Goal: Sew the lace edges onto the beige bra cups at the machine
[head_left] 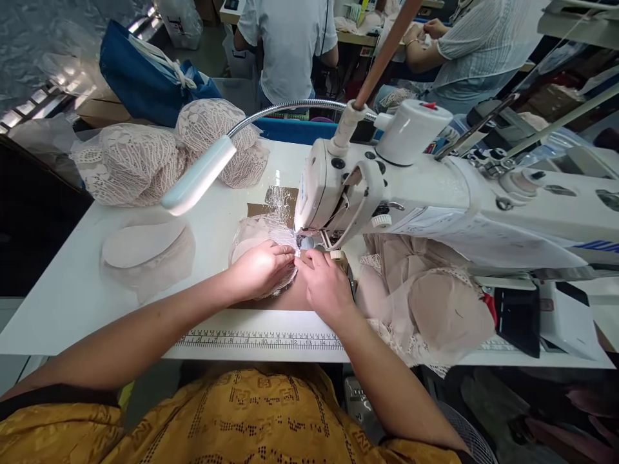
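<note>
A white sewing machine (329,193) stands over the table, its needle area lit by a small bright light. Under it lies a pale lace cup piece (251,235), with part of it covered by my hands. My left hand (261,269) rests on the lace, fingers closed and pinching its edge close to the needle. From the other side my right hand (329,287) meets it, thumb and forefinger closed on the same edge at the presser foot. The exact stitch point is hidden by my fingertips. Brown board (290,299) lies under the lace.
A cup piece with sheer fabric (145,245) lies on the left. Bundled lace pieces (130,161) sit behind it, under a bendable lamp (200,175). Beige cups with lace (449,309) are piled right. A ruler strip (265,339) runs along the front. Two people work beyond.
</note>
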A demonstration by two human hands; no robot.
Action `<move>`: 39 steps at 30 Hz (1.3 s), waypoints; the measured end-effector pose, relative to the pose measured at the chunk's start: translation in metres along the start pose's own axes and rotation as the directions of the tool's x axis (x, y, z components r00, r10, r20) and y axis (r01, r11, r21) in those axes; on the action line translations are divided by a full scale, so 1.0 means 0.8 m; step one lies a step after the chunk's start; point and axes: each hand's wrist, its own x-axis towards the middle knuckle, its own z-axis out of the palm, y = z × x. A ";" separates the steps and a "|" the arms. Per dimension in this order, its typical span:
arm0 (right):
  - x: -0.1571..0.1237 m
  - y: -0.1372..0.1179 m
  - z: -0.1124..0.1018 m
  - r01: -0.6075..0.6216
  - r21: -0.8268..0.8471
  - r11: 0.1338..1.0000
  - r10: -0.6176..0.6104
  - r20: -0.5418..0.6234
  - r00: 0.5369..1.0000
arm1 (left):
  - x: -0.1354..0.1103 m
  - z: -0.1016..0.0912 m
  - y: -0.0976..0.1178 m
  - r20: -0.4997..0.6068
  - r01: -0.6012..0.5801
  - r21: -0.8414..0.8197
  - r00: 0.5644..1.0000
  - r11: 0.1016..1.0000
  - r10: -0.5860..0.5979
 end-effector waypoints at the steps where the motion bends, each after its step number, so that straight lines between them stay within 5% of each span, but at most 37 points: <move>1: 0.002 0.000 0.001 -0.011 -0.005 1.000 0.011 0.001 1.000 | -0.001 0.009 -0.006 -0.021 -0.016 0.038 1.000 0.999 0.017; 5: 0.009 0.000 0.004 -0.059 -0.009 0.998 0.059 0.008 0.998 | 0.001 0.028 -0.023 -0.038 -0.032 0.124 0.999 0.992 0.037; 17: 0.014 0.000 0.006 -0.109 -0.002 0.994 0.109 -0.006 0.994 | 0.013 0.022 -0.037 -0.052 -0.043 0.086 0.998 0.995 0.047; 26: 0.012 0.003 0.009 -0.093 -0.003 0.996 0.093 0.011 0.996 | 0.019 0.019 -0.037 -0.032 0.087 0.123 0.996 0.989 -0.084; 34: 0.011 0.007 0.021 -0.059 -0.003 0.998 0.058 -0.134 0.989 | 0.016 0.016 -0.030 -0.012 0.293 0.242 0.954 0.925 -0.300; 39: 0.008 0.010 0.024 0.015 0.147 0.989 0.029 -0.293 0.956 | 0.003 -0.011 -0.032 0.081 0.333 0.108 0.936 0.937 -0.342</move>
